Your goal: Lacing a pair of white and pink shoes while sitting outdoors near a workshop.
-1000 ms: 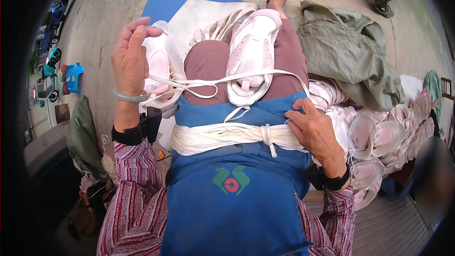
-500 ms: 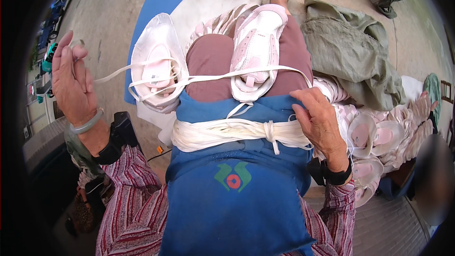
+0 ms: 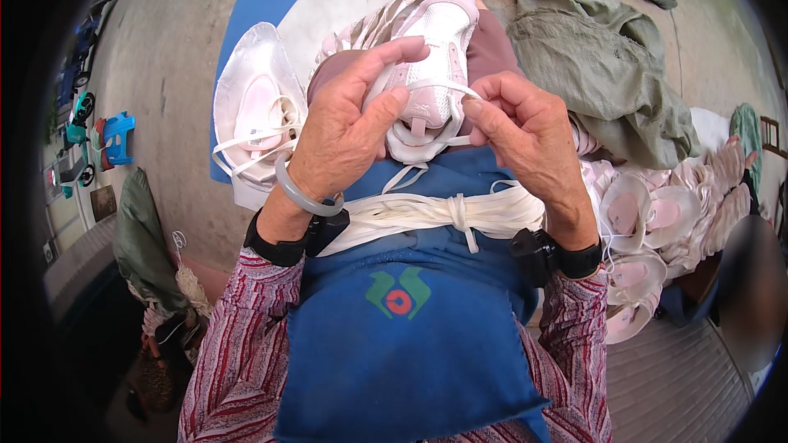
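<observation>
On my lap lies a white and pink shoe upper (image 3: 447, 53), its toe pointing away from me. A flat white shoelace (image 3: 439, 83) runs across it, and the thumb and fingers of my right hand (image 3: 529, 131) pinch the lace at the upper's right side. My left hand (image 3: 341, 127) is over the upper's left side, index finger and thumb apart; the lace reaches close to its thumb tip. A second shoe upper (image 3: 256, 57) sits further left, with loose lace looped over its opening. Across my blue apron (image 3: 345, 394) stretches a tied bundle of white laces (image 3: 386, 220).
More uppers are piled at the right (image 3: 628, 212). Olive-green cloth (image 3: 591, 57) lies beyond them on the concrete floor (image 3: 172, 90). A blue sheet (image 3: 263, 4) is under the left upper. At the far left stands a small blue stool (image 3: 120, 138).
My left hand has come in from the far left to the upper on my lap. My right hand has moved up and inward and now pinches the lace. The long stretched lace has slackened.
</observation>
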Motion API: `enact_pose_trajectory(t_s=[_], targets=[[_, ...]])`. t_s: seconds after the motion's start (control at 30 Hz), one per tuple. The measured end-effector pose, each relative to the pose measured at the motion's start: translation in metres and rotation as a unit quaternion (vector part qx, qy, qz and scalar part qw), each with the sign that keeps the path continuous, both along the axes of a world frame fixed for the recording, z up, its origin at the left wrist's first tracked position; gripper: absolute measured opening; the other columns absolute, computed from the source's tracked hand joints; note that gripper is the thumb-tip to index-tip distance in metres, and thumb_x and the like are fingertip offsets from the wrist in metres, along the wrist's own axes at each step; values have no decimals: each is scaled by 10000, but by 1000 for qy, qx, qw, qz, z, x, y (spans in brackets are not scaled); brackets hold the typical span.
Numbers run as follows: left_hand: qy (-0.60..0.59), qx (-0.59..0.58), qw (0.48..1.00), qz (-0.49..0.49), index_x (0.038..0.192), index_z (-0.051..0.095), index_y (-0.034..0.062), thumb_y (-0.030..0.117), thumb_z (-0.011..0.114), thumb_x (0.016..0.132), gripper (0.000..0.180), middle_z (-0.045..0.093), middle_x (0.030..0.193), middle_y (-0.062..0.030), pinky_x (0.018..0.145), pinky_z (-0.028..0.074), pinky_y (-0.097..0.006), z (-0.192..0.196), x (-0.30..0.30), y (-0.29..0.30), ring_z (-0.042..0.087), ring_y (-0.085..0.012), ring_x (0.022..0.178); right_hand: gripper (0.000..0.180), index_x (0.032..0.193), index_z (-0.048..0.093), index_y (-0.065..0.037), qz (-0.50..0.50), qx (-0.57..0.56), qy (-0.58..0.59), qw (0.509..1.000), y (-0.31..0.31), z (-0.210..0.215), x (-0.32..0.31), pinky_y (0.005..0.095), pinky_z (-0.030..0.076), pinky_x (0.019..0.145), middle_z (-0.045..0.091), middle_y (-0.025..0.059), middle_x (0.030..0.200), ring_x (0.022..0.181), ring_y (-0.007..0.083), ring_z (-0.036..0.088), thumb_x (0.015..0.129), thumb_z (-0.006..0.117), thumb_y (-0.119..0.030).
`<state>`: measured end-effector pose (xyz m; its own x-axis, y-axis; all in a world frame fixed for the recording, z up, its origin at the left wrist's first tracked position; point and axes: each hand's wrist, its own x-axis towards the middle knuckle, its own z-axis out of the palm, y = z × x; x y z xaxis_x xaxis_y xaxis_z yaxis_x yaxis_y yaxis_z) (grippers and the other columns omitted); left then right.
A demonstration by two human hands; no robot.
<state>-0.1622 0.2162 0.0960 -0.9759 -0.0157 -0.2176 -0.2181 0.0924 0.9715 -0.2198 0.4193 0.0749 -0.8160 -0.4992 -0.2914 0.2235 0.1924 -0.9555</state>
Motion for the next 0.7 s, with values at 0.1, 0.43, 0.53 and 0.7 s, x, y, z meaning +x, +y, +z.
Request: enact_pose_trajectory(t_s=[0.1, 0.43, 0.53, 0.7], targets=[[-91, 119, 987, -59, 1150, 611, -5, 220, 538, 976, 294, 593, 786, 12, 442, 369, -147, -5, -9, 2, 471, -9, 513, 150, 948, 639, 14, -13, -74, 14, 997, -5, 14, -4, 176, 413, 514, 612, -3, 679, 596, 36, 551, 908, 626, -130], [25, -245, 968, 49, 1048, 661, 12, 213, 572, 952, 240, 674, 852, -18, 408, 374, -158, -28, -11, -27, 441, -16, 451, 165, 984, 630, 10, -146, -92, -205, 963, 14, -43, -12, 184, 375, 397, 609, 13, 698, 465, 48, 501, 907, 627, -136], [19, -167, 981, 97, 1126, 637, 14, 199, 546, 969, 259, 684, 949, -28, 389, 353, -139, -30, -7, -30, 418, 8, 463, 179, 1044, 634, -1, -146, 95, -43, 984, 22, -50, -2, 223, 457, 464, 626, 53, 795, 510, 86, 548, 888, 615, -88], [4, -105, 985, 134, 1153, 622, 19, 131, 495, 966, 252, 702, 953, -55, 398, 395, -151, -25, -4, -38, 487, -9, 467, 235, 1062, 635, -28, -6, 174, 337, 925, 35, -41, 8, 303, 532, 643, 586, 108, 1005, 731, 209, 628, 832, 590, -12]])
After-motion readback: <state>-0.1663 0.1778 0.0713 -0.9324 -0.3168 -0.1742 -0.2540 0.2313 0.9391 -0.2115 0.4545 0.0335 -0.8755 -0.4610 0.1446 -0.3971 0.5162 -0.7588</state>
